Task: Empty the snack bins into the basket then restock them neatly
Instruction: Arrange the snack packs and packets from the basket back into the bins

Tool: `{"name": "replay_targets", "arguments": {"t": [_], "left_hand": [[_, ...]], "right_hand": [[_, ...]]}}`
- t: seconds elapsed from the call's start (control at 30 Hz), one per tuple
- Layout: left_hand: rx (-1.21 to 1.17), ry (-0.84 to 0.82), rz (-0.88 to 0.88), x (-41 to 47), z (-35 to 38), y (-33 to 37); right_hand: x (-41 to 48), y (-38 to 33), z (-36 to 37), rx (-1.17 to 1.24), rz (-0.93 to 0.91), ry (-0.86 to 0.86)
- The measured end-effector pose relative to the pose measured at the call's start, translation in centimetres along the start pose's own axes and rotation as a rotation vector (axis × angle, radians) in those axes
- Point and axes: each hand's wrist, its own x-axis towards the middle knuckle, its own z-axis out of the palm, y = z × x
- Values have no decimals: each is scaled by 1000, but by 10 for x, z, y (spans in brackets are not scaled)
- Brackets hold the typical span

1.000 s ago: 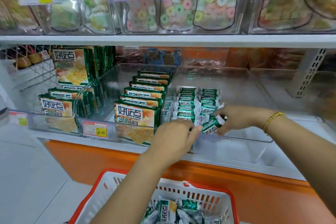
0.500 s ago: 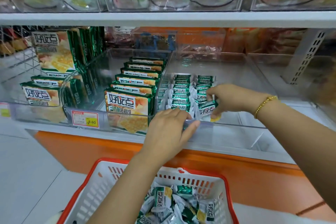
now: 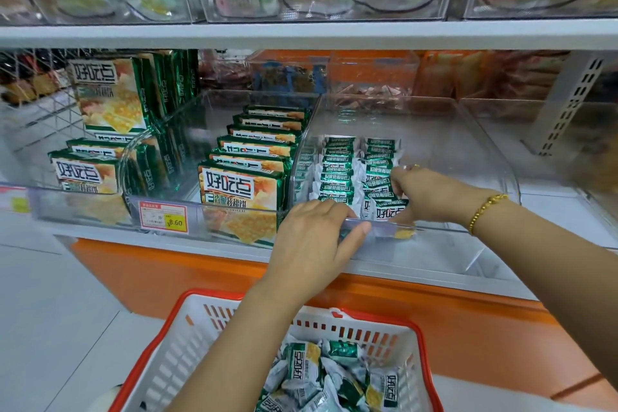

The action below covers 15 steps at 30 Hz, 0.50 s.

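Though partly hidden behind the clear bin point(image 3: 444, 244) wall at centre frame, grips its front rim with left hand point(image 3: 314, 237), fingers hooked inside, thumb outside. Pinches the front packet point(image 3: 384, 212), right of centre, with right hand point(image 3: 431, 194), covering its right edge. Shows green-and-white rows point(image 3: 337, 170) standing upright, two abreast, in the bin's left half; more lying loose in the basket point(image 3: 187, 344), cut off at bottom edge.

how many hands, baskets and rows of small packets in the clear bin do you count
hands: 2 (left hand grips the clear bin at its front rim, right hand pinches the front packet)
basket: 1
packet rows in the bin: 2 (left row, right row)
total: 5
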Motion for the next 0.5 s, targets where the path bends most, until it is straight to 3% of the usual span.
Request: {"name": "replay_targets", "arguments": {"t": [0.2, 0.5], "left_hand": [[-5, 9, 7, 0, 0, 0], [0, 31, 13, -2, 1, -2]], "right_hand": [[1, -6, 2, -70, -129, 67], [-1, -16, 5, -128, -18, 89]]}}
